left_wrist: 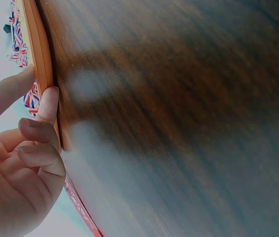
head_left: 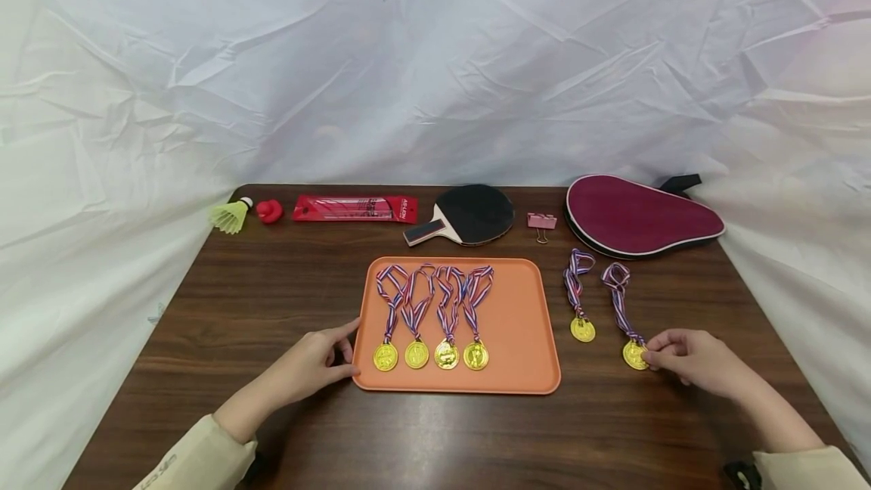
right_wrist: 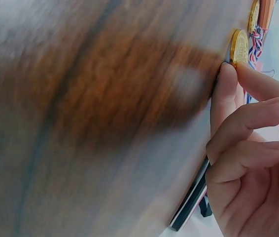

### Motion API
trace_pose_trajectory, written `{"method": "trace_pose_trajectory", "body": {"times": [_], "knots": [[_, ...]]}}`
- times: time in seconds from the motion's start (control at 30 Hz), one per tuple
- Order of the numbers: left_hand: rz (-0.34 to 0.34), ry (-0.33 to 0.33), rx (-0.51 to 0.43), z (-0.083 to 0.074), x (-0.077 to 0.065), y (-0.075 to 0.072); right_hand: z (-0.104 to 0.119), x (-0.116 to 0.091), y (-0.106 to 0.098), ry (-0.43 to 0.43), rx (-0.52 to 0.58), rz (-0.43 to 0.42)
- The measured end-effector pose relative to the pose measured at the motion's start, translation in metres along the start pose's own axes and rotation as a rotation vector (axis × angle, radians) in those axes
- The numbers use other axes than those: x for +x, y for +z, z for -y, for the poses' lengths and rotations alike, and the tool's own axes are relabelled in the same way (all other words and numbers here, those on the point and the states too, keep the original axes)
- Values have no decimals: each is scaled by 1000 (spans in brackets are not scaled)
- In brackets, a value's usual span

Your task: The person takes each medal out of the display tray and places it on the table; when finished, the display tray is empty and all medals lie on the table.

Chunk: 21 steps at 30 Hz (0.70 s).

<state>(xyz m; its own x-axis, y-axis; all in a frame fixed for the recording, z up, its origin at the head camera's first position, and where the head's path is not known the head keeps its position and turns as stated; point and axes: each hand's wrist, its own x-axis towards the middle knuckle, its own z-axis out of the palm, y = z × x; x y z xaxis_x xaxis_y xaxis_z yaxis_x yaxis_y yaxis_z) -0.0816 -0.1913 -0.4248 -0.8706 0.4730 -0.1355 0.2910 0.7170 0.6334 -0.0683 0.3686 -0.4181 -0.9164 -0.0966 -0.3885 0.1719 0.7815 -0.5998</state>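
Note:
My left hand [head_left: 316, 360] is at the left edge of an orange tray [head_left: 517, 324], its thumb and index finger gripping the rim while the other fingers curl in. On the tray lie several gold medals in a row, among them one medal [head_left: 385, 357] at the left end, their striped ribbons stretched toward the back. To the right of the tray, my right hand [head_left: 701, 361] pinches the edge of another gold medal [head_left: 635, 355] between thumb and index finger. That medal's ribbon [head_left: 618, 297] trails away on the table. Between it and the tray lies a further medal [head_left: 582, 329].
Along the back of the table [head_left: 272, 301] lie a yellow-green shuttlecock [head_left: 230, 215], a small red object [head_left: 269, 211], a red packet [head_left: 354, 209], a table tennis paddle [head_left: 479, 215], a pink binder clip [head_left: 541, 222] and a maroon paddle case [head_left: 633, 214]. A white cloth [head_left: 435, 82] hangs behind.

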Motion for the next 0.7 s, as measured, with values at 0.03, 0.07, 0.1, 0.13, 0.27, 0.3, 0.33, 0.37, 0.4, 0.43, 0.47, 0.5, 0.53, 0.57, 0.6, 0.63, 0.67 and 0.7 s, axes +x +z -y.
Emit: {"method": "trace_pose_trajectory", "body": {"times": [0.03,0.07,0.1,0.13,0.27,0.3,0.33,0.37,0.4,0.43,0.47,0.5,0.53,0.57,0.6,0.63,0.67,0.7], "knots": [[1,-1,0,0,0,0,0,0,-1,2,-6,0],[1,-3,0,0,0,0,-1,-1,-2,4,-14,-2],[1,-4,-1,-1,-1,0,-1,-1,-3,11,-23,-6],[1,-5,-3,-1,-1,0,0,-2,-5,18,-32,-12],[2,-10,-6,-1,-1,0,5,-5,-13,24,-97,-75],[2,-11,-7,-1,-1,0,7,-6,-15,21,-111,-96],[2,-12,-7,-1,-1,0,10,-7,-17,7,-124,-119],[4,-13,-6,-1,-1,0,14,-7,-17,-8,-138,-144],[5,-12,-6,-1,-1,0,18,-8,-17,-23,-148,-167],[5,-12,-7,-1,-1,0,23,-8,-17,-41,-153,-188],[5,-11,-8,-1,-1,0,29,-8,-16,-58,-155,-204],[4,-10,-8,0,-1,0,35,-9,-14,-77,-156,-219],[4,-9,-8,0,-1,0,41,-8,-12,-100,-153,-232],[3,-9,-8,0,-1,0,47,-8,-8,-120,-149,-239],[3,-8,-7,0,0,1,53,-7,-5,-139,-147,-243],[2,-8,-6,0,0,1,59,-6,0,-156,-141,-244],[1,-8,-6,0,0,1,65,-4,6,-173,-130,-240],[1,-8,-4,0,0,1,70,-3,11,-185,-112,-229]]}}
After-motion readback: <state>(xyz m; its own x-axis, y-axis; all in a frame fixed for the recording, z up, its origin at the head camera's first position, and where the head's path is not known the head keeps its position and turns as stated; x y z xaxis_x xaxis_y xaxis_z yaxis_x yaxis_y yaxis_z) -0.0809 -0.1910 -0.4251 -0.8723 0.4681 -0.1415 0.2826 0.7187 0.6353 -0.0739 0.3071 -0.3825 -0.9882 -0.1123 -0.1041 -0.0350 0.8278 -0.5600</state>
